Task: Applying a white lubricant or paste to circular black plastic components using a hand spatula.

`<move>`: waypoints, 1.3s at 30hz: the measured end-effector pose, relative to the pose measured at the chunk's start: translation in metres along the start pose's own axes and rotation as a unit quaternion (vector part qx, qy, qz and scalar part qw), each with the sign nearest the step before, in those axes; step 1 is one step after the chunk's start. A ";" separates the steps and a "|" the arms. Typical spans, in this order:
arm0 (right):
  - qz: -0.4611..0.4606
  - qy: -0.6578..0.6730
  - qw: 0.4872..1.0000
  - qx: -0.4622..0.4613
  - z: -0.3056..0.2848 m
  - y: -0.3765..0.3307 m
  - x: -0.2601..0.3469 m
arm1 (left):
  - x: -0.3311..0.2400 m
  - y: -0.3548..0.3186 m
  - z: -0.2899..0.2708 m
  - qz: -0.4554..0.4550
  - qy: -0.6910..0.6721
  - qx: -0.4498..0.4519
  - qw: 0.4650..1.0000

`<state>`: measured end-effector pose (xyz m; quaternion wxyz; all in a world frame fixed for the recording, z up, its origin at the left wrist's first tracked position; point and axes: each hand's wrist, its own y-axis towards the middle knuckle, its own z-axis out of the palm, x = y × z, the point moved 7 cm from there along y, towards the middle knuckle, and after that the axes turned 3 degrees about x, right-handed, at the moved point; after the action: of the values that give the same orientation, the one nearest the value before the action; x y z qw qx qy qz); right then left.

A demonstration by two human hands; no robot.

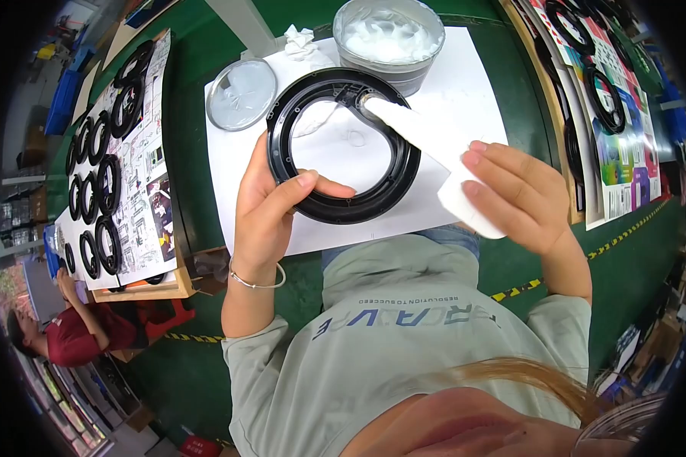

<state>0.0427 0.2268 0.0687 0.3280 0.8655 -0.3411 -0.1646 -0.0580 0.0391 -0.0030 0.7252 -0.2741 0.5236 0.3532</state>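
Two bare hands work over a white sheet [465, 84]: the left hand [270, 209] clamps a black ring [343, 145] at its near rim while the right hand [522, 194] squeezes a white tube [434, 145], its nozzle touching the ring's far inner edge, apparently mid-greasing, so steady tracing round the groove seems needed.

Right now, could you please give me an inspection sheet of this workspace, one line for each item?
Surface: green table under a white paper sheet.
Job's things: black ring; white squeeze tube, its tip at the ring's inner rim.
Clutter: open tin of white grease, its lid, crumpled tissue.
Grippers: left hand holds the ring; right hand holds the tube.
Cables: nothing seen.
Surroundings: boards of black rings either side; another person lower left.
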 end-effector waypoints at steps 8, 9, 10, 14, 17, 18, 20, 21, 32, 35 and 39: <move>-0.026 -0.011 0.999 0.033 -0.001 0.002 0.003 | -0.001 -0.001 -0.004 0.011 -0.004 -0.006 1.000; -0.026 -0.011 0.999 0.033 -0.001 0.000 0.001 | -0.002 -0.001 -0.004 0.011 -0.004 -0.006 1.000; 0.006 0.024 1.000 0.013 -0.003 -0.003 -0.007 | -0.002 -0.002 -0.005 0.010 -0.006 -0.008 1.000; 0.171 0.110 0.975 -0.087 -0.007 -0.029 -0.037 | -0.002 -0.001 -0.005 0.016 -0.008 -0.006 1.000; 0.349 0.176 0.899 -0.199 -0.009 -0.050 -0.069 | -0.001 -0.002 -0.006 0.012 0.003 -0.006 1.000; 0.382 0.180 0.888 -0.183 -0.008 -0.050 -0.076 | 0.000 -0.002 -0.007 0.013 0.003 -0.006 1.000; 0.389 0.139 0.897 -0.159 -0.013 -0.041 -0.088 | 0.003 -0.004 -0.009 0.004 0.024 -0.008 1.000; 0.395 0.100 0.903 -0.134 -0.015 -0.036 -0.096 | 0.005 -0.005 -0.009 0.005 0.024 -0.009 1.000; 0.370 0.012 0.928 -0.048 -0.026 0.036 -0.113 | 0.011 -0.006 -0.012 -0.002 0.025 -0.016 1.000; 0.365 0.005 0.931 -0.024 -0.020 0.038 -0.112 | 0.013 -0.005 -0.013 -0.009 0.021 -0.018 1.000; 0.386 0.043 0.922 -0.011 -0.015 0.036 -0.113 | 0.014 -0.003 -0.012 -0.014 0.015 -0.013 1.000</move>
<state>-0.0476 0.2923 0.1114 0.3901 0.6695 -0.6321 0.0082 -0.0599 0.0315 -0.0202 0.7185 -0.2960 0.5262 0.3453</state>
